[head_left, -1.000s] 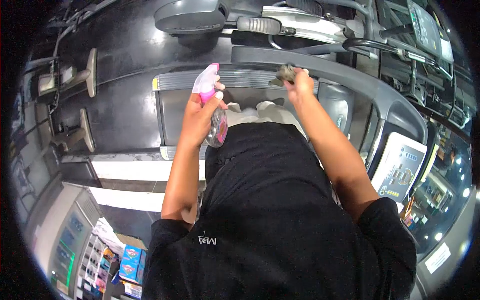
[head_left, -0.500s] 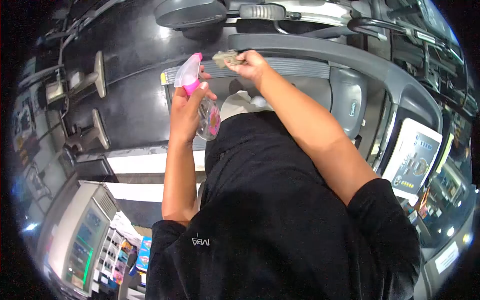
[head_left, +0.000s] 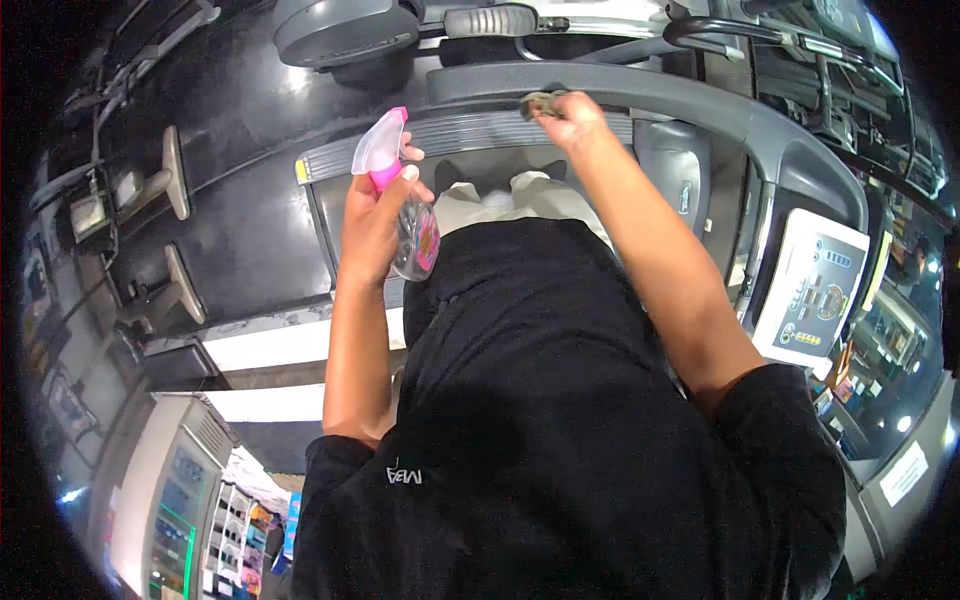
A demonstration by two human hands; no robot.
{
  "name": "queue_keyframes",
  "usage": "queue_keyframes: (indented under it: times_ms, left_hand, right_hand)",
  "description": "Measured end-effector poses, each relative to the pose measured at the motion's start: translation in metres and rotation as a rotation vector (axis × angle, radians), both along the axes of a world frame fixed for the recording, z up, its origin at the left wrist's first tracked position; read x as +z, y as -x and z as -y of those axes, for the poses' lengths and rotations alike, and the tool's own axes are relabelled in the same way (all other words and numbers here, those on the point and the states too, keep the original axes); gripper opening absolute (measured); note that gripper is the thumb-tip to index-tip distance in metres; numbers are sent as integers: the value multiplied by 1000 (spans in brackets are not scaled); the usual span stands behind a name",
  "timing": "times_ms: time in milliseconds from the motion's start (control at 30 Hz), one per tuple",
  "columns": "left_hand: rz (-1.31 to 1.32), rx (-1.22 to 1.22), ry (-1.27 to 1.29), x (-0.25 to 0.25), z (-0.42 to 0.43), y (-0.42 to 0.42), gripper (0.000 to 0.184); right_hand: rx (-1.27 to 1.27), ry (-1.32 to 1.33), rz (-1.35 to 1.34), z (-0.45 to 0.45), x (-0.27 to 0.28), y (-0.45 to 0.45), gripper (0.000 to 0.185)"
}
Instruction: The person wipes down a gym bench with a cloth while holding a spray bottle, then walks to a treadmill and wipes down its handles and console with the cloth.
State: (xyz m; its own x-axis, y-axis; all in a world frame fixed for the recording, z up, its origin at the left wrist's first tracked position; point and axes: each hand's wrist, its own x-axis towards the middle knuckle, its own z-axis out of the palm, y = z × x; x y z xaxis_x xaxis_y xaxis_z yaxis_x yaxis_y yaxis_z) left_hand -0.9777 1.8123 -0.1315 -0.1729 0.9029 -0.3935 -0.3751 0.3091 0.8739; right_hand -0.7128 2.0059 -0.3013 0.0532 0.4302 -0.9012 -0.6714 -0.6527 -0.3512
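In my left hand [head_left: 372, 225], fingers wrapped round its neck, is a clear spray bottle [head_left: 418, 240] with a pink collar, a pink nozzle tip and a flowered label. It stands nearly upright beside my black shirt. My right hand [head_left: 575, 120] is closed on a crumpled grey-green cloth [head_left: 538, 104]. Hand and cloth are at the dark grey treadmill handrail [head_left: 690, 92]; whether the cloth presses on it I cannot tell. Below the rail runs the ribbed side step [head_left: 470, 130] of the treadmill.
To the right is the treadmill console [head_left: 815, 290] with its buttons, and a grey motor cover [head_left: 680, 180]. Other exercise machines [head_left: 345, 30] stand beyond the rail. A glass-door fridge [head_left: 165, 510] and stocked shelves [head_left: 235, 540] are at lower left.
My right hand has moved right and slightly up with the cloth, up to the handrail. My left hand keeps the spray bottle almost in place. The view has shifted slightly.
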Motion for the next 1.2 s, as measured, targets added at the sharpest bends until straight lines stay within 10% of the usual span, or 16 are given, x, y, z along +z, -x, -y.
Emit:
queue_keyframes:
  times_ms: [367,733,967,1200]
  left_hand:
    - [-53,-43,41,20,0,-16,48]
    - [91,-97,-2,-13,-25,-21,43]
    - [35,-130,-47,-22,-22,-17,43]
    - [41,-190,-1,-12,-23,-20,49]
  right_hand:
    - [-66,274,-573,18,5,121,41]
    - [-423,307,-231,-51,80,-134,37]
    - [261,-72,535,-26,49,-22,27]
    - [44,107,-299,16,50,116,26]
